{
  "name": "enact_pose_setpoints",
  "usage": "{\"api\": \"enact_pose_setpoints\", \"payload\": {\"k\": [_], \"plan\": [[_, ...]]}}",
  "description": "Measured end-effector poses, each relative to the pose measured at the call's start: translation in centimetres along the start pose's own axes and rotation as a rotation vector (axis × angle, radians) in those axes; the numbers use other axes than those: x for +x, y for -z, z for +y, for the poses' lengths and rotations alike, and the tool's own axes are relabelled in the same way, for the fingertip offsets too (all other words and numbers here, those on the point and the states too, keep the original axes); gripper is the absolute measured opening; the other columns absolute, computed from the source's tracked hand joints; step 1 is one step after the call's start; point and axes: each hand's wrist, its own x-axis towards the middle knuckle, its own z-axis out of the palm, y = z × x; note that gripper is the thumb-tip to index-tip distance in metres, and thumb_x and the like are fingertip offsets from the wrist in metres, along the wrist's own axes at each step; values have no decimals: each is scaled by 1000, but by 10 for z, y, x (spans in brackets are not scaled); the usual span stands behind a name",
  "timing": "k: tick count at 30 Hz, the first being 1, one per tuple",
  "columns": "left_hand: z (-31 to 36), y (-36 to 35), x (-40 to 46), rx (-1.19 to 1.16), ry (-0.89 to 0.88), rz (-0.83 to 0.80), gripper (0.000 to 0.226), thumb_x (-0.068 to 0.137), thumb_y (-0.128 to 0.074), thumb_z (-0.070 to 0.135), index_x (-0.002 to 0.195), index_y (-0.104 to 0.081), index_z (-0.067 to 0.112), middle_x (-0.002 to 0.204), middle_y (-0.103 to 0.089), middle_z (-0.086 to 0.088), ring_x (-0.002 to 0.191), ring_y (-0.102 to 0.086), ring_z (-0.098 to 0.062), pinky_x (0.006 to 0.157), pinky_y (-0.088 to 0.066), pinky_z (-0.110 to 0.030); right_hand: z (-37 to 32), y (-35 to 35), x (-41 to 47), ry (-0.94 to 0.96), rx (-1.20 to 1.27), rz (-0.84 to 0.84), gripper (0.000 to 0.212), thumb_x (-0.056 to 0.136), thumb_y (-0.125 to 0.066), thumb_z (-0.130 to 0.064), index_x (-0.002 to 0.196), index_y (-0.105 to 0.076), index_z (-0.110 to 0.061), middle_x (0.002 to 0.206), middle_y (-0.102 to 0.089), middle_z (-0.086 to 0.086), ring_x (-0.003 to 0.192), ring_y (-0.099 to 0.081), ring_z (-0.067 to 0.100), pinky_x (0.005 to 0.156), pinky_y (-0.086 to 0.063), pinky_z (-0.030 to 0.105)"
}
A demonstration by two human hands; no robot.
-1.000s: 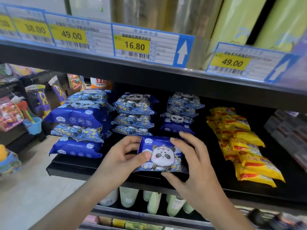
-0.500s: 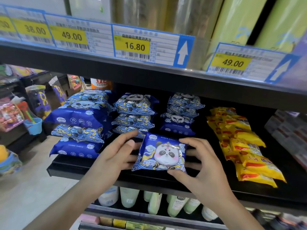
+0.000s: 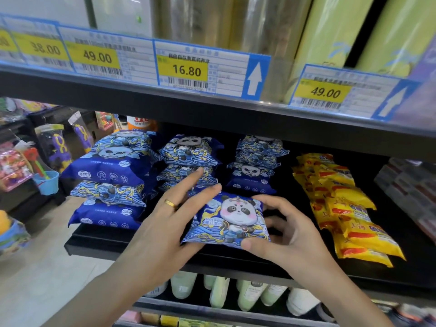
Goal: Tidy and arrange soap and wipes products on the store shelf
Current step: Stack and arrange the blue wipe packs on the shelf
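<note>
A blue pack of baby wipes with a panda face [image 3: 230,220] is held tilted up over the front of the black shelf [image 3: 99,244]. My left hand [image 3: 169,215], wearing a gold ring, presses its left edge with fingers spread. My right hand [image 3: 287,234] grips its right side, thumb under the lower edge. Behind it stand three stacks of the same blue wipes: a left stack [image 3: 111,178], a middle stack [image 3: 188,156] and a right stack [image 3: 257,164].
Yellow packets [image 3: 342,204] lie in a row to the right on the same shelf. Price labels [image 3: 186,69] line the shelf above. Pale green bottles [image 3: 219,291] stand on the shelf below. Toys hang on a rack [image 3: 18,161] across the aisle at left.
Both hands have lifted the panda wipes pack and tipped it more upright, moving it slightly back toward the stacks. My left fingers have spread wider over the middle stack.
</note>
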Motion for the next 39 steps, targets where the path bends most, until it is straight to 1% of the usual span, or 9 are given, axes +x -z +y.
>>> {"api": "enact_pose_setpoints", "payload": {"k": [4, 6, 10, 15, 20, 24, 28, 32, 39], "plan": [[6, 0, 5, -25, -107, 11, 86, 83, -87, 11, 151, -44, 43, 165, -33, 17, 152, -34, -17, 120, -34, -31, -4, 1, -1, -63, 55, -26, 64, 65, -90, -20, 125, -69, -27, 120, -68, 5, 104, -71, 31, 90, -61, 43], [9, 1, 6, -37, -120, 10, 71, 87, -84, 14, 145, -52, 40, 160, -41, 20, 153, -34, -16, 122, -29, -29, -4, 3, -1, -94, 99, -53, 60, 69, -87, -21, 127, -69, -24, 122, -69, 7, 109, -70, 32, 94, -60, 42], [12, 6, 8, -105, -50, -22, 53, 89, -77, 29, 137, -59, 43, 149, -52, 28, 150, -38, -8, 118, -35, -30, -4, 3, -1, -154, 114, -66, 60, 69, -87, -28, 127, -70, -24, 126, -69, 8, 112, -70, 27, 93, -58, 32], [13, 7, 4, -161, 10, -46, 64, 83, -86, 9, 133, -61, 41, 142, -58, 25, 141, -50, -7, 112, -43, -44, -2, 1, -2, -162, 38, -103, 60, 73, -83, -38, 130, -66, -32, 129, -68, 1, 118, -67, 21, 104, -55, 42], [9, 4, -2, -263, 138, -25, 50, 86, -77, 37, 132, -60, 44, 138, -61, 20, 131, -58, -11, 104, -44, -31, -3, -3, -6, -23, -173, -64, 67, 73, -77, -58, 136, -55, -51, 141, -56, -18, 136, -50, 3, 111, -44, 32], [8, 2, -4, -440, 232, -45, 49, 88, -76, 37, 134, -60, 38, 130, -70, 12, 124, -64, -15, 101, -47, -24, -1, -8, -5, 53, -223, -137, 76, 76, -87, -37, 142, -50, -44, 146, -55, -12, 137, -52, 10, 111, -41, 33], [11, 3, -3, -577, 266, -24, 39, 91, -75, 29, 126, -64, 40, 127, -72, 15, 124, -63, -6, 101, -43, -12, -2, -16, 2, 50, -166, -137, 55, 83, -82, -27, 130, -56, -41, 131, -69, -8, 124, -64, 14, 106, -48, 29], [13, 6, -2, -683, 297, -25, 34, 94, -71, 27, 127, -66, 30, 130, -72, 13, 127, -62, -6, 103, -45, -15, -1, -26, 5, -22, -27, -90, 50, 81, -81, -34, 127, -63, -24, 126, -73, -5, 120, -68, 15, 104, -52, 38], [5, 13, -11, -757, 366, -4, 44, 99, -55, 51, 143, -50, 46, 133, -71, 4, 127, -65, -15, 108, -51, -41, -8, -34, 6, -132, 88, -45, 41, 81, -78, -35, 118, -71, -20, 115, -78, -7, 108, -73, 13, 89, -56, 20]]}}
